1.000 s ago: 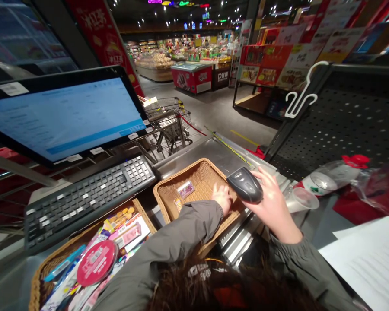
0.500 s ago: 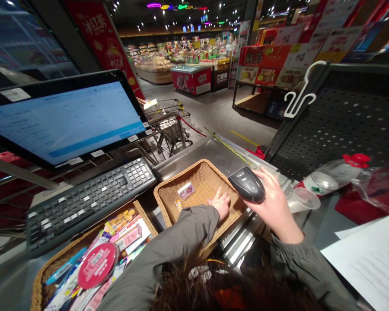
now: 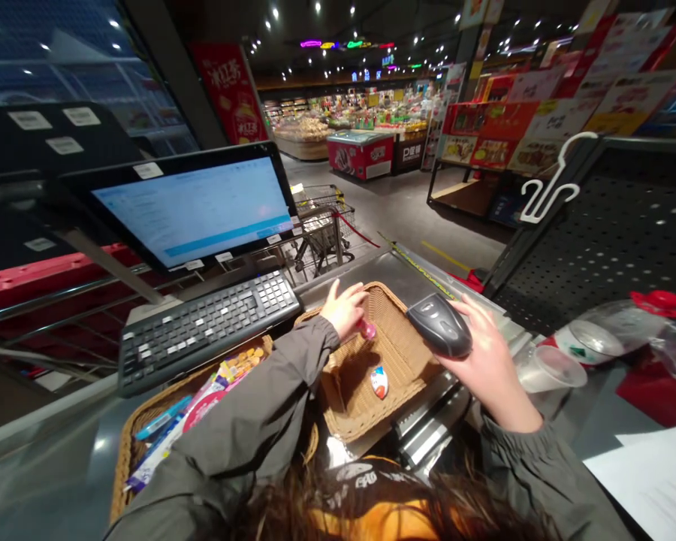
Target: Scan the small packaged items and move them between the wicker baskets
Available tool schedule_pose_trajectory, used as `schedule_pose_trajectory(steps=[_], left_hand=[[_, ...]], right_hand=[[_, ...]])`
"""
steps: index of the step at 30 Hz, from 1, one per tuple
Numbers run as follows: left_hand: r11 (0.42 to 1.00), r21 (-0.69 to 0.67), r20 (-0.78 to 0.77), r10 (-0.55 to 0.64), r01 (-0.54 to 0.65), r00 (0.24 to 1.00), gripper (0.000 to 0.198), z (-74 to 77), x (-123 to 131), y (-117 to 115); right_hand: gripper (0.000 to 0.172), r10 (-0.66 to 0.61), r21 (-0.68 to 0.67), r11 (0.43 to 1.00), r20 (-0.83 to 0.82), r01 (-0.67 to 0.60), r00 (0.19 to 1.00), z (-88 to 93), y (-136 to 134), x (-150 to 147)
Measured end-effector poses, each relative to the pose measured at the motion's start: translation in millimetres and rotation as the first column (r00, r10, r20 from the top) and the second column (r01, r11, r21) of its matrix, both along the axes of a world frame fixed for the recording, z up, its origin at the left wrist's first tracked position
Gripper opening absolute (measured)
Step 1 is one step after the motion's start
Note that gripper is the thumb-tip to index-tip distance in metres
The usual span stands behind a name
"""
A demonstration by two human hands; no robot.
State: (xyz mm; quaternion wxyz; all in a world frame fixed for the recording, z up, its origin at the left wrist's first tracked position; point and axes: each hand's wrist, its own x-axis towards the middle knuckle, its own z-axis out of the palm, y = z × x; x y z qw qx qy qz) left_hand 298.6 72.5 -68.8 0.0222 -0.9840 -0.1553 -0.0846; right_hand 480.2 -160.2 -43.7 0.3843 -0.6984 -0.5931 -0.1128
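Note:
A black handheld barcode scanner (image 3: pixel 439 324) is gripped in my right hand (image 3: pixel 487 357), above the right side of a woven tan basket (image 3: pixel 346 430). My left hand (image 3: pixel 343 309) is over the basket's far left side, palm down, with fingers apart. A small pink item (image 3: pixel 368 329) shows just under those fingers; whether they touch it is unclear. A small egg-shaped item (image 3: pixel 379 382) in white, blue and red wrapping lies on the basket floor. My left sleeve crosses a second basket (image 3: pixel 121 458) of packaged goods, hiding part of it.
A keyboard (image 3: pixel 211 323) and a monitor (image 3: pixel 203 207) stand at the left. Clear plastic cups (image 3: pixel 552 368), papers (image 3: pixel 647 473) and a black perforated panel (image 3: pixel 608 225) with a white hanger (image 3: pixel 557 184) are at the right. Beyond the counter stands a shopping cart (image 3: pixel 324 218).
My left hand has moved from the basket's right side to its far left. The egg-shaped item now shows inside; the small purple package is no longer visible. The view has swung left.

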Motion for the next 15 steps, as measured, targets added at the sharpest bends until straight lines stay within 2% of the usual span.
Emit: schedule_pose_trajectory(steps=[3,6,10,15], left_hand=[[0.999,-0.008,0.184,0.033,-0.032,0.982,0.017,40.2,-47,3],[0.999,-0.008,0.335,0.052,-0.053,0.941,0.023,66.9,-89,-7],[0.993,0.052,0.467,0.073,-0.110,0.881,0.019,84.1,-127,-28],[0.961,0.191,0.588,0.050,-0.199,0.807,0.013,95.6,-154,-51]], right_hand=[[0.040,0.040,-0.013,0.999,0.011,-0.040,0.999,2.3,2,-7],[0.043,0.089,-0.029,0.996,0.022,-0.089,0.996,5.8,5,-18],[0.041,0.190,-0.025,0.982,0.054,-0.189,0.980,13.5,10,-38],[0.033,0.310,-0.003,0.950,0.101,-0.311,0.945,30.3,14,-69]])
